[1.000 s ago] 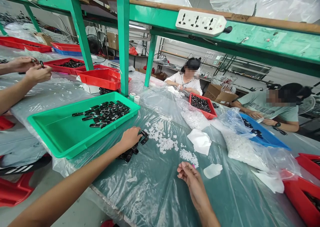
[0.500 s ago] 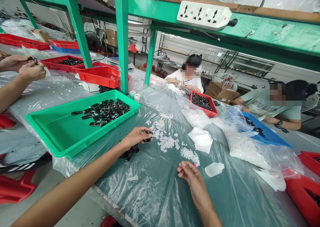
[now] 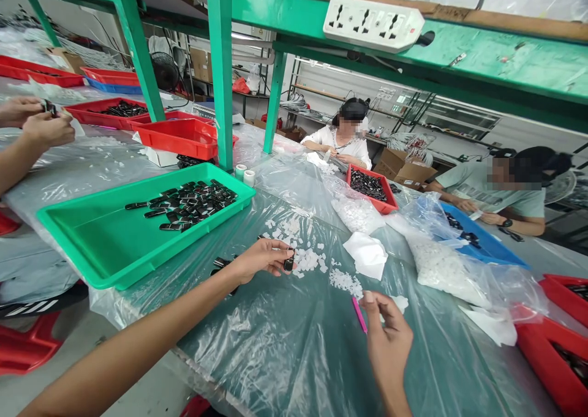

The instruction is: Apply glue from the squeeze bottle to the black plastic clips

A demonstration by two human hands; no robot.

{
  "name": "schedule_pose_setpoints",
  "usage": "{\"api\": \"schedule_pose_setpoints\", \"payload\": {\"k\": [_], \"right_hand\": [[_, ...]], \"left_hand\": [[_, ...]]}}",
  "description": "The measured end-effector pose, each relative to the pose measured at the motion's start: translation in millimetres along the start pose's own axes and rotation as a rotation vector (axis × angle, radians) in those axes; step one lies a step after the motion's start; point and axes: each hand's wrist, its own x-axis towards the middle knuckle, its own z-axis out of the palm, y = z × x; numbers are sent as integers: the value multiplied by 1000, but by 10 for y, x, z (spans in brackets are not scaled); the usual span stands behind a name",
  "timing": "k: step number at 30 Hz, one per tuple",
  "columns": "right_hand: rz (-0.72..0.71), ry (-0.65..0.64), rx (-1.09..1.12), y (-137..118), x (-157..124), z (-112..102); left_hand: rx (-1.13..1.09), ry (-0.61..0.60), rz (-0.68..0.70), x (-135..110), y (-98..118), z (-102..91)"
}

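My left hand (image 3: 263, 259) pinches a small glossy black part (image 3: 289, 260) between thumb and fingers, above the plastic-covered table. Several more black parts (image 3: 221, 262) lie under and behind that wrist. Just beyond the fingers are scattered small white pieces (image 3: 309, 259). My right hand (image 3: 388, 331) is closed, thumb tip against the index finger; whatever may be between them is too small to make out. Beside its fingertips lies a slim pink stick (image 3: 359, 315), near a heap of tiny white bits (image 3: 345, 283). A white sheet-like piece (image 3: 401, 304) shows partly behind this hand.
At left stands a green tray (image 3: 105, 233) with black parts. A crumpled white sheet (image 3: 366, 255) and a clear bag of white pieces (image 3: 445, 276) lie at right. A blue tray (image 3: 498, 245) and red bins (image 3: 546, 349) are farther right. Co-workers sit around; a green frame (image 3: 220, 68) rises ahead.
My left hand has moved right with the black part, which now shows more plainly. My right hand has shifted right and turned, its fingers pinched, uncovering the pink stick.
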Motion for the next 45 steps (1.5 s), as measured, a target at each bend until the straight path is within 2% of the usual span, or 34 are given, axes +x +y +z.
{"api": "schedule_pose_setpoints", "payload": {"k": [2,5,9,14,21,25,28,32,35,41,43,45], "right_hand": [[-48,109,-55,-45,16,-55],[-80,162,-95,-71,36,-83],[-140,159,-175,-39,29,-68],[-195,79,-198,24,-8,-50],[-185,-3,-232,20,-34,-35],[-207,-30,-238,35,-39,-28],[-223,-58,-251,54,-44,-26],[-248,-65,-265,67,-44,-23],[-256,-76,-264,71,-39,-18],[-254,-82,-279,60,-36,-25],[-263,-78,-283,53,-34,-28],[-269,-82,-288,46,-32,-27]], "left_hand": [[-6,-18,-7,12,1,27],[-6,-42,-6,22,13,64],[113,-55,35,7,19,45],[493,-73,110,-60,-100,-96],[791,272,196,-273,-175,-345],[1010,420,119,-473,-253,-495],[1197,478,96,-606,-429,-487],[1299,483,121,-656,-673,-375],[1287,437,166,-560,-748,-370],[1242,257,323,-311,-650,-541],[1266,289,367,-313,-587,-522],[1303,389,378,-350,-526,-442]]}}
